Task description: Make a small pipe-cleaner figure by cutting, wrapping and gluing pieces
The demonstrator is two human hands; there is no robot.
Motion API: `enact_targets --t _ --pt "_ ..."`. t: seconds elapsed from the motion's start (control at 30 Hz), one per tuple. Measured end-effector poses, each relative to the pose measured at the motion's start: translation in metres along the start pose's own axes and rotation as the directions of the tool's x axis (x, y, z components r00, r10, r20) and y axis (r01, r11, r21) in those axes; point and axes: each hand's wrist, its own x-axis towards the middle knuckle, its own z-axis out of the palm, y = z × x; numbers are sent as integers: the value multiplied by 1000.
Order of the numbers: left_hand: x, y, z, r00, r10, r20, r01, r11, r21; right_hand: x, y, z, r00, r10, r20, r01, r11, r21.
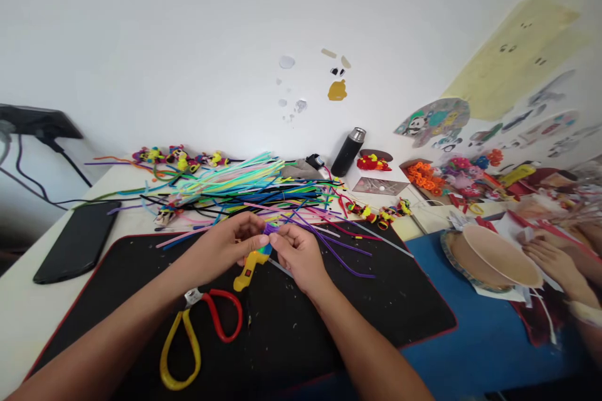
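Both my hands meet over the black mat (pixel 291 326). My left hand (pixel 230 241) and my right hand (pixel 296 250) pinch a small purple pipe-cleaner piece (pixel 269 230) between their fingertips. Just below them lies a yellow glue gun (pixel 249 266) with a red switch. Scissors (pixel 197 332) with one red and one yellow handle rest on the mat near my left forearm. A big heap of coloured pipe cleaners (pixel 254 191) is spread behind my hands.
A black phone (pixel 78 241) lies at the left, a black bottle (pixel 348 150) stands by the wall. Small pipe-cleaner figures (pixel 179 156) line the back. At the right, another person's hands (pixel 550 257) work beside a paper plate (pixel 498 257) on blue cloth.
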Motion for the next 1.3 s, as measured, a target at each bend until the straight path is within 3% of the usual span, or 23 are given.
enact_targets --t 0.13,0.33,0.73,0.97,1.3 --pt "-2 -1 2 1000 27 -7 -27 999 40 1 3 3 1000 5 -27 -7 998 -62" --pt "2 -9 7 999 -14 -35 11 995 -97 2 3 3 1000 -9 -23 8 999 -52" --pt "2 -4 8 993 -100 -57 83 966 -245 0 3 0 999 -31 8 31 1000 -6" --pt "6 -9 16 993 -83 -85 59 966 -252 -2 12 -2 1000 1 -12 -1 1000 13" --pt "8 -11 17 983 -147 -111 99 930 -355 -6 16 -2 1000 8 6 -8 999 51"
